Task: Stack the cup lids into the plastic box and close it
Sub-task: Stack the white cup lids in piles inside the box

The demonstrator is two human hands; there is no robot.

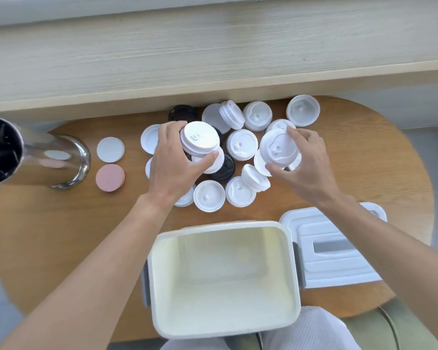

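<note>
We are noting the left hand (173,157) gripping a short stack of white lids (200,140) between thumb and fingers, and the right hand (305,160) pinching a single white lid (278,147) by its rim, presumably gathering several per trip; nearest us, the plastic box (224,281) is sitting open and holding no lids, its box lid (336,246) lying just beside on the right, keeping the mouth free; farther off, the loose lids (240,150), mostly white domed discs with a few black, are lying scattered on the round table (61,231).
</note>
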